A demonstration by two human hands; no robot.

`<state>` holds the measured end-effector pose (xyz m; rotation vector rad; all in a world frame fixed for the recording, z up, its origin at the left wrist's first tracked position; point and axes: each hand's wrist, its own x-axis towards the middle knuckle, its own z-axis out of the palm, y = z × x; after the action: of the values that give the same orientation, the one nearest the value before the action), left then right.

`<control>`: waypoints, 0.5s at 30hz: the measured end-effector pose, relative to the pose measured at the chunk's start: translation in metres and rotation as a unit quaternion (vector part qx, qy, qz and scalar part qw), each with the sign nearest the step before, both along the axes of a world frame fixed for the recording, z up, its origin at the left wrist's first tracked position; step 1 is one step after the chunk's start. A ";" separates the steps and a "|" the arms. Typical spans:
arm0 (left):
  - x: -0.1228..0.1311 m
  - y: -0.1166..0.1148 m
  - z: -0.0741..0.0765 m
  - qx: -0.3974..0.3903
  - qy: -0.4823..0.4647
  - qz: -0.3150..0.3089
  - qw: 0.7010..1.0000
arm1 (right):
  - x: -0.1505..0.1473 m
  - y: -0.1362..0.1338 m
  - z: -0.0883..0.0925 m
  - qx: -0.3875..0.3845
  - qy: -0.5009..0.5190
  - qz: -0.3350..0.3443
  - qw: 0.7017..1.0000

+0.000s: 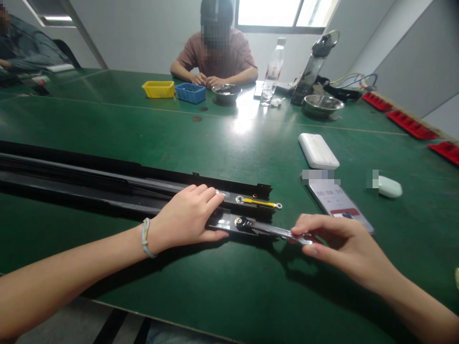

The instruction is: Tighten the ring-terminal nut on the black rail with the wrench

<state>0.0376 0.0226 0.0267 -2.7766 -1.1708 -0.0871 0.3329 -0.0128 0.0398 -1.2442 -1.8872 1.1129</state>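
Observation:
Two long black metal channels [89, 189] lie side by side, running off to the left. My left hand [188, 215] grips the nearer channel close to its right end, thumb on the near side and fingers across the top. Between finger and thumb, my right hand [346, 243] holds the free end of a silver wrench [267, 228]. The wrench's other end sits around a fastener [239, 221] on the nearer channel. On the farther channel, a short yellow wire with ring terminals [260, 203] is attached at its left ring; its right ring sticks out past the end.
Beyond my right hand lie a phone [337, 198], a white power bank [318, 150] and a pale green case [390, 187]. Farther back are metal bowls [323, 106], bottles [273, 71], yellow [158, 90] and blue bins [191, 94], and a seated person [217, 57]. Red trays [410, 125] line the right edge.

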 end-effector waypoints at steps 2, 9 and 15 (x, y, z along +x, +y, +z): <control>0.001 0.000 -0.001 0.001 -0.001 -0.001 1.000 | 0.001 0.001 0.000 0.005 0.004 0.004 1.000; 0.001 -0.001 -0.001 0.005 -0.001 -0.002 1.000 | 0.001 0.007 -0.001 -0.009 -0.012 -0.067 0.998; 0.001 -0.002 -0.001 0.008 -0.001 -0.004 1.000 | -0.003 0.012 -0.009 0.002 -0.003 -0.105 0.995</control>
<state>0.0381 0.0210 0.0261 -2.7688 -1.1547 -0.1008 0.3294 -0.0010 0.0311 -1.4079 -1.7167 0.9940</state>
